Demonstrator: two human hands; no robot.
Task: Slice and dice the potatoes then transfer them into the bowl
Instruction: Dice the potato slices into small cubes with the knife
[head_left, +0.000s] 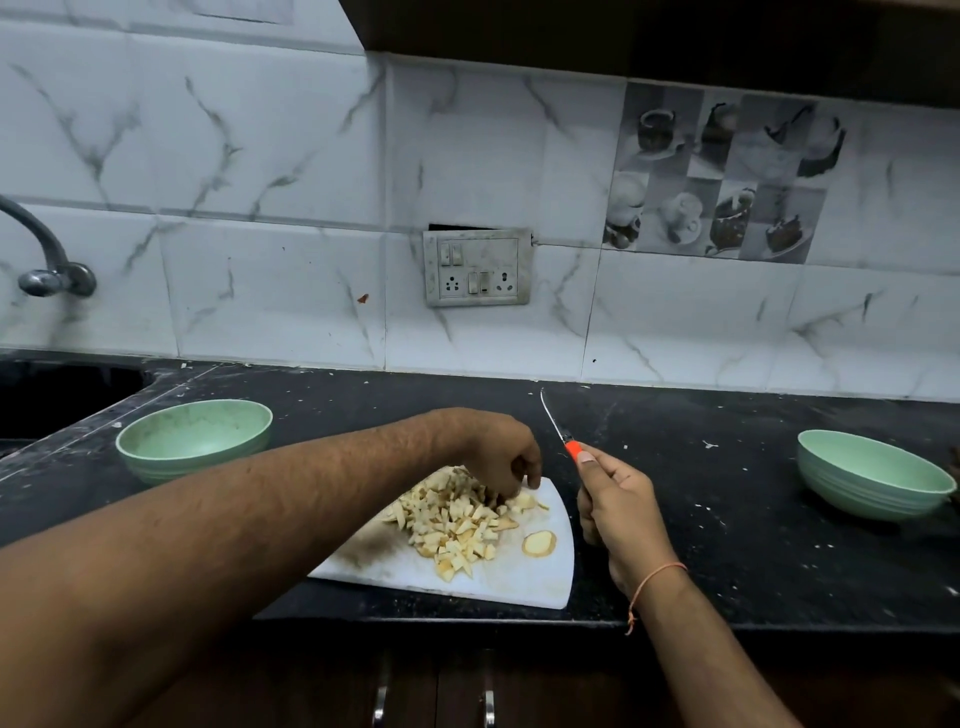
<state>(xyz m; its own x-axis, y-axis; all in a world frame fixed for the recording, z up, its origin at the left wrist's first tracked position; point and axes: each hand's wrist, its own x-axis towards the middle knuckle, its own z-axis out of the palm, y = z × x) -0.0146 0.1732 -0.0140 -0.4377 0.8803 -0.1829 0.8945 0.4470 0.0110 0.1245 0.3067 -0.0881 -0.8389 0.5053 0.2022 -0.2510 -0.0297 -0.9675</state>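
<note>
A pile of diced potato pieces lies on a white cutting board on the black counter. One round potato slice sits apart at the pile's right. My left hand reaches over the far end of the pile, fingertips curled down onto the pieces. My right hand is to the right of the board, gripping a knife by its orange handle, blade pointing up and away. A green bowl stands left of the board, and a second green bowl at the far right; both look empty.
A sink is sunk into the counter at the far left under a metal tap. A switch and socket plate is on the tiled wall. Cabinet handles show below the counter's front edge.
</note>
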